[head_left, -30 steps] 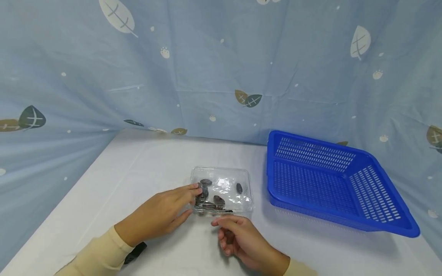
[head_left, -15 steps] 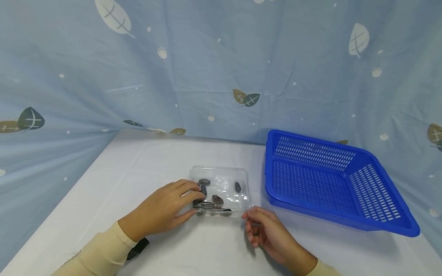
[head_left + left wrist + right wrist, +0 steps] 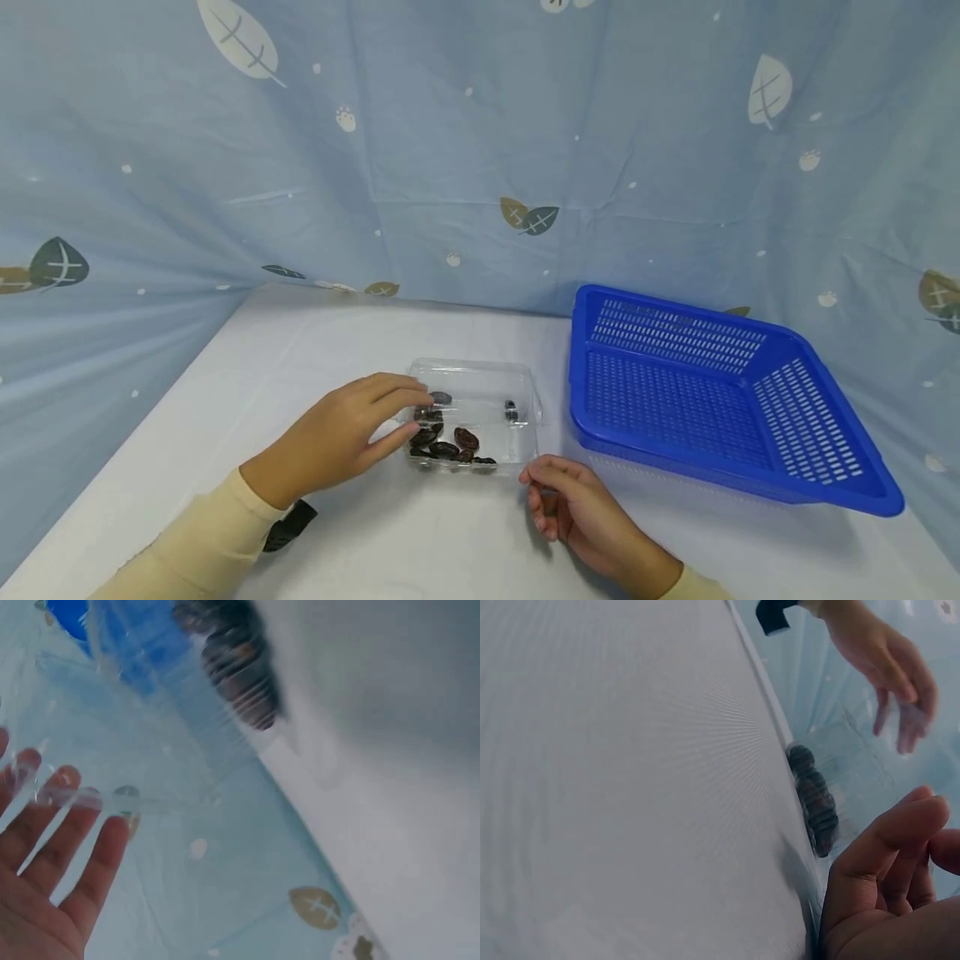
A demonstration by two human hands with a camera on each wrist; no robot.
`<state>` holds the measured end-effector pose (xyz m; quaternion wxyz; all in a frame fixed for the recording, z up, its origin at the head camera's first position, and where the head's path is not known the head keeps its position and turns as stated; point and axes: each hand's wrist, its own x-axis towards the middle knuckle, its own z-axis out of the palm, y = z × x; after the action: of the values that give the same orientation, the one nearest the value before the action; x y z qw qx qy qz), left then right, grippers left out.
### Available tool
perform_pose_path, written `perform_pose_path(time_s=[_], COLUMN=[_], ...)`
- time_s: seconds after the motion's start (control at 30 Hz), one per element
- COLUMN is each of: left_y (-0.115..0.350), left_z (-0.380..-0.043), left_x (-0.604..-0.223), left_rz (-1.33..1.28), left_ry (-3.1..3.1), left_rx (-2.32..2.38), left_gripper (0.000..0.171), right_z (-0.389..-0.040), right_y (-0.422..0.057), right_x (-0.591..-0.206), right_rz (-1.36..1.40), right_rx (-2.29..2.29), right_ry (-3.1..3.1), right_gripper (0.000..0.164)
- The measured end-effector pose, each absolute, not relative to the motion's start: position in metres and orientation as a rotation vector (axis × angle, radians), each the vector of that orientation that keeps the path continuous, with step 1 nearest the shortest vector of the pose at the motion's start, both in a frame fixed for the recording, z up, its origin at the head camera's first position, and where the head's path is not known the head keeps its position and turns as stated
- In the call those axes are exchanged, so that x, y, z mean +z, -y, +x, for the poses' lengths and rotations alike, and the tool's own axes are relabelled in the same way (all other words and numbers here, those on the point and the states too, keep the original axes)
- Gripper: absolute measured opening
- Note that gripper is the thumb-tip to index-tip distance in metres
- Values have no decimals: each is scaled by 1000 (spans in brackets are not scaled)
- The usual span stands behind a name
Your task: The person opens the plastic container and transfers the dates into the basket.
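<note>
Left hand (image 3: pixel 337 437) at the part-raised lid (image 3: pixel 476 392), fingers loosely spread, and right hand (image 3: pixel 581 512) curled by a corner, its grip unclear, a person tends a clear plastic clamshell box (image 3: pixel 504 446) of dark, date-like fruits (image 3: pixel 466 439) on a desk (image 3: pixel 330 342), probably light, flexible and best held by its rim.

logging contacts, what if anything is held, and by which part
The left hand touches the clear lid at its edge; whether it grips cannot be told. The right hand: also unclear.

Head view looks down — 2 nearer wrist views share the container (image 3: pixel 487 417).
</note>
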<state>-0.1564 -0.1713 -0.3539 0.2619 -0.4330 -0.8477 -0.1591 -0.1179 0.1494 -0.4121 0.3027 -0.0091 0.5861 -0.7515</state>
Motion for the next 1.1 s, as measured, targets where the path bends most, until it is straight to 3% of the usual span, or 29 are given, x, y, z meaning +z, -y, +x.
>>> perform_pose_path(time_s=[0.1, 0.3, 0.53, 0.83, 1.1], left_y=[169, 161, 157, 157, 166], left_z=[-163, -177, -210, -233, -232], left_x=[-349, -343, -342, -368, -383], left_rz=[-1088, -933, -695, -549, -530], left_ry=[2275, 2322, 2527, 2702, 2805], left_rx=[-458, -663, -1161, -1606, -1694], left_gripper=[38, 29, 39, 56, 64], right_z=[-118, -120, -122, -120, -119], right_y=[-149, -148, -149, -153, -153], right_x=[-413, -414, -416, -417, -418], right_rz=[-31, -49, -74, -56, -217], right_rx=[-1995, -1984, -1981, -1963, -1940], right_ry=[-1560, -1569, -1573, -1566, -1518], right_gripper=[18, 20, 22, 23, 20])
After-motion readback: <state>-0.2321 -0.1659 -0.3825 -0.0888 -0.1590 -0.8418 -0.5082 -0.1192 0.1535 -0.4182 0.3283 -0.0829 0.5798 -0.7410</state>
